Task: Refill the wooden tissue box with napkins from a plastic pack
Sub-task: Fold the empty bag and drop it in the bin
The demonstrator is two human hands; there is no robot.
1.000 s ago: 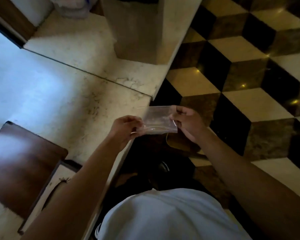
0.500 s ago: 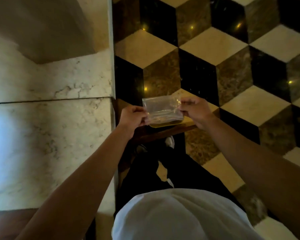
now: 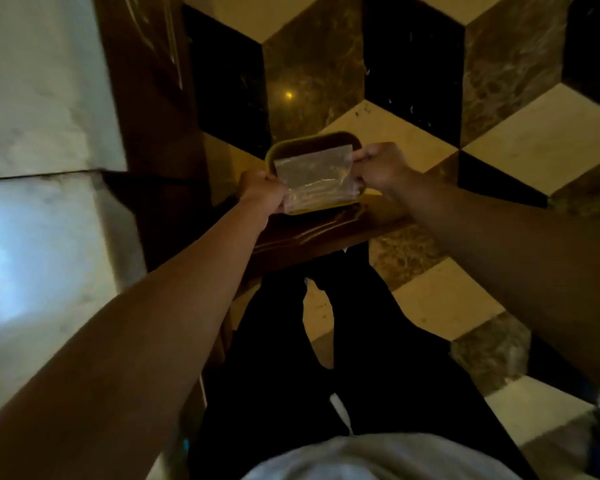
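Above a yellow-rimmed bin (image 3: 271,154) on the chequered floor (image 3: 541,133), clear plastic pack (image 3: 314,174) stretched flat, left hand (image 3: 262,195) pinching its left edge, right hand (image 3: 381,166) pinching its right edge, marble table (image 3: 39,202) at left

This looks like a hotel lobby or a restaurant hall, not a home. The polished floor (image 3: 388,140) is laid in a cube pattern of cream, brown and black marble and reflects small ceiling lights. A pale marble counter (image 3: 39,216) runs along the left, its side clad in glossy dark wood panelling (image 3: 153,109). The light is dim and warm.
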